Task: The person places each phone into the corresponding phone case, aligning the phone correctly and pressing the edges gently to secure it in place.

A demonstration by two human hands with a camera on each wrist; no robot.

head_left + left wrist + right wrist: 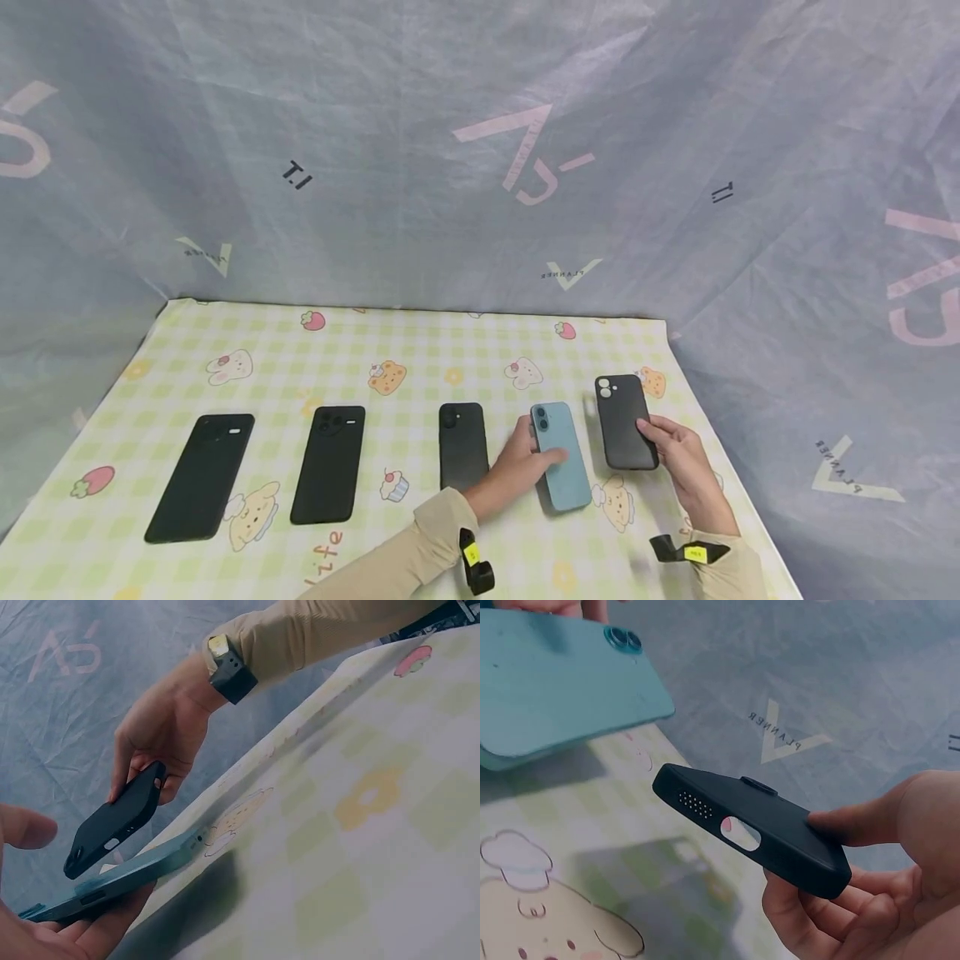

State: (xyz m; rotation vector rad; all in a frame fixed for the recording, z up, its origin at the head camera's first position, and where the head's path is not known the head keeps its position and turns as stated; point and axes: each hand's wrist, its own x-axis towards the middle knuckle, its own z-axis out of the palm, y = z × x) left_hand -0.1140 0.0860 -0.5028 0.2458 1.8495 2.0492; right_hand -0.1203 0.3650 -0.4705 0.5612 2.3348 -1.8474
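A light-blue smartphone (564,467) lies back up in my left hand (517,467), above the tablecloth. In the left wrist view, the fingers (112,922) are underneath the phone and the thumb stands raised above it. To the right, my right hand (686,458) pinches a black phone case (627,425) by its side edge, thumb on the back and fingers below. In the right wrist view, the case (757,825) shows a port cutout and small speaker holes along its end. The phone and case are apart, both lifted off the table.
A black phone or case (462,446) lies partly behind my left forearm. Two more black phones or cases, one nearer (328,467) and one at the far left (201,479), lie on the checkered tablecloth (420,350). Grey-blue fabric (405,167) hangs behind and beside the table.
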